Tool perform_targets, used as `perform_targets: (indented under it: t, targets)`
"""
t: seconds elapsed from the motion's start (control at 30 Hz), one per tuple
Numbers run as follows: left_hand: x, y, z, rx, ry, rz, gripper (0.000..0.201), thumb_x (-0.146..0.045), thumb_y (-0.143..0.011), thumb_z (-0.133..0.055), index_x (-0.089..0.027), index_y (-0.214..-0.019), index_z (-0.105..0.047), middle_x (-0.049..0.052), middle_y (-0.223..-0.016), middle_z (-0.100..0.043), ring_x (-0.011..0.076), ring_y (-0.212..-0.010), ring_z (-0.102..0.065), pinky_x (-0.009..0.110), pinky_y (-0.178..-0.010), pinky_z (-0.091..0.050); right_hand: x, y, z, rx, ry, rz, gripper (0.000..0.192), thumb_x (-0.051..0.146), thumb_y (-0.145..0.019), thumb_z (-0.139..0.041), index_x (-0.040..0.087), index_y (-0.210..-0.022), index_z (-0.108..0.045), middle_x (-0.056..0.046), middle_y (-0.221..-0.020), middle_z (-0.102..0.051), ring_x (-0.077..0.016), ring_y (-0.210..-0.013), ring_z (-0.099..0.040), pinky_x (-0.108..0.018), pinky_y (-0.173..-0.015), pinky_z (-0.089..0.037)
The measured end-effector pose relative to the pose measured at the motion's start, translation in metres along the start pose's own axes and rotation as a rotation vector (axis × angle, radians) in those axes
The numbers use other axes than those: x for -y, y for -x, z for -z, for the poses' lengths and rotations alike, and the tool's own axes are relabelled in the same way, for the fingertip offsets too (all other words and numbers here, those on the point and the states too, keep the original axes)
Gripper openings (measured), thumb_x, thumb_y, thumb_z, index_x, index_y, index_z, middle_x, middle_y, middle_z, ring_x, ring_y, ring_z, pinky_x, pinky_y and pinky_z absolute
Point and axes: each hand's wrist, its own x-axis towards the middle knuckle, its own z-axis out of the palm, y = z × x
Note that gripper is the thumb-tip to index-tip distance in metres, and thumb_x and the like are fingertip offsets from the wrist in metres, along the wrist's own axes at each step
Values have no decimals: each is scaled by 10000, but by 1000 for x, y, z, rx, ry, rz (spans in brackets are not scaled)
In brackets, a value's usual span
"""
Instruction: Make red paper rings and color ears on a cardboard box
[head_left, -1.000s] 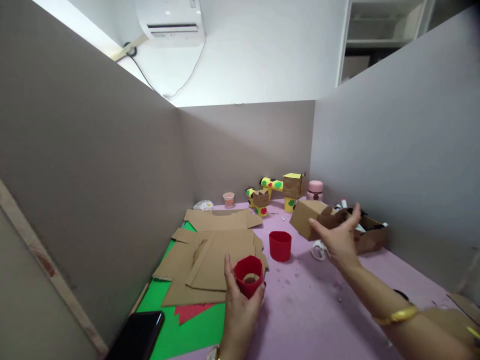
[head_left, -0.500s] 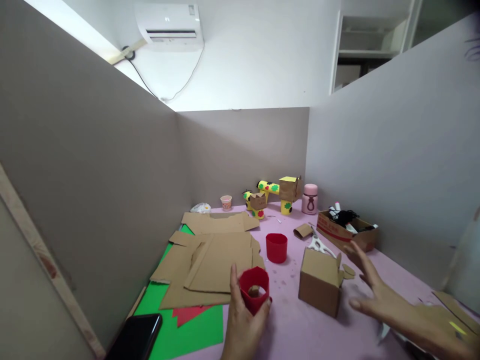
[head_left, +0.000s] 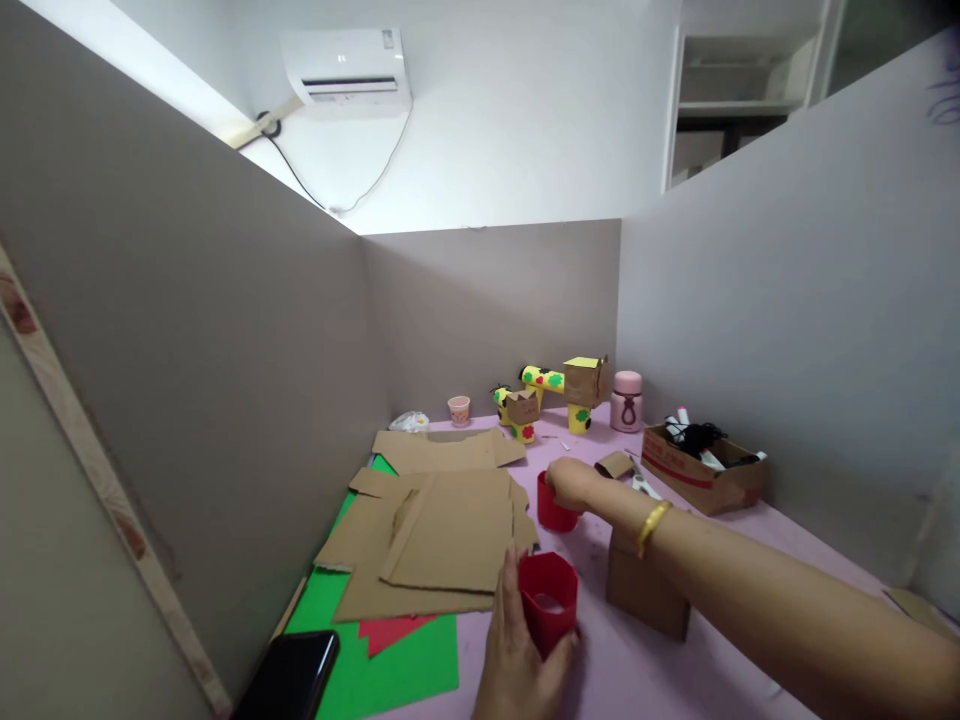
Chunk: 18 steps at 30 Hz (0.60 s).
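Fingers of left hand [head_left: 517, 655] wrap near red cup [head_left: 549, 600] — pale scrap inside; right hand [head_left: 568, 483] grips far red cup [head_left: 553, 508] — contents hidden.

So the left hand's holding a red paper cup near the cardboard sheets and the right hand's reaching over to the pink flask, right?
Not quite. In the head view the right hand reaches the second red cup, not the pink flask. The left hand does hold a red paper cup near the cardboard sheets.

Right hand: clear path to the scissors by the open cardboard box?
Probably yes. The right hand rests on the far red cup, and the scissors lie just to its right on bare pink table, beside a cardboard scrap. Nothing covers them except the forearm crossing in front.
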Motion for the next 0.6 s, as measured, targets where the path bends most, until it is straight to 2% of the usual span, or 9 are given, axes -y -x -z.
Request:
perform_targets:
  t: [0.07, 0.13, 0.2, 0.33, 0.37, 0.43, 0.5, 0.53, 0.6]
  targets:
    - [5, 0, 1, 7, -26, -70, 878, -173, -757, -532, -119, -1454, 0, 216, -1490, -278, 267, -1363, -292, 465, -1106, -251, -6, 16, 5, 22, -57, 64, 229, 303, -897, -560, 170, -1081, -595, -51, -1081, -632, -181, -866, -637, -363, -732, -541]
    - [9, -1, 2, 7, -47, -147, 891, -206, -765, -569, -175, -1455, -7, 202, -1505, -247, 283, -1375, -263, 485, -1098, -259, -12, 47, 15, -29, -120, 143, 176, 290, -896, -561, 149, -985, -617, -28, -959, -657, -164, -807, -642, -352, -715, -534]
    - [9, -2, 7, 9, -75, -223, 923, -291, -765, -621, -219, -1454, -11, 191, -1518, -208, 307, -1385, -228, 505, -1093, -256, -16, 87, 25, -112, -185, 226, 143, 223, -918, -498, 156, -895, -622, -17, -878, -669, -168, -833, -630, -323, -751, -514]
    - [-13, -3, 23, 15, -155, -301, 891, -395, -818, -574, -212, -1458, 18, 187, -1537, -121, 320, -1413, -114, 519, -1101, -214, -22, 166, 27, -218, -274, 351, 213, 184, -914, -418, 196, -856, -622, -69, -1021, -670, -184, -933, -617, -287, -818, -491]
    - [-23, -2, 27, -32, -155, -298, 838, -390, -837, -548, -198, -1457, -19, 185, -1531, -141, 315, -1413, -111, 513, -1104, -204, -25, 182, 24, -262, -296, 380, 220, 171, -908, -412, 201, -858, -624, -85, -1049, -667, -188, -933, -626, -283, -817, -495]
    - [-47, 6, 28, -159, -56, -229, 643, -380, -879, -473, -182, -1422, -191, 177, -1491, -252, 294, -1388, -204, 472, -1098, -217, -31, 210, 16, -348, -293, 417, 225, 136, -889, -420, 211, -878, -631, -108, -1070, -672, -194, -931, -649, -268, -813, -507]
    - [-72, 23, 22, -268, 213, -56, 451, -422, -911, -388, -202, -1305, -393, 147, -1375, -442, 264, -1266, -413, 405, -1035, -306, -38, 233, 5, -428, -263, 414, 232, 106, -863, -448, 218, -911, -646, -122, -1075, -680, -208, -957, -664, -253, -814, -517]
    - [-83, 35, 16, -271, 366, 13, 467, -480, -890, -407, -201, -1264, -428, 148, -1297, -524, 263, -1190, -490, 374, -969, -369, -40, 243, -1, -460, -251, 401, 242, 97, -851, -462, 221, -928, -656, -126, -1081, -683, -217, -978, -665, -248, -818, -519]
    - [-99, 63, 1, -241, 539, 100, 604, -586, -768, -558, -203, -1225, -464, 147, -1223, -588, 265, -1098, -553, 319, -852, -423, -42, 261, -18, -509, -258, 356, 258, 87, -829, -494, 229, -950, -673, -124, -1085, -692, -228, -998, -667, -237, -821, -522]
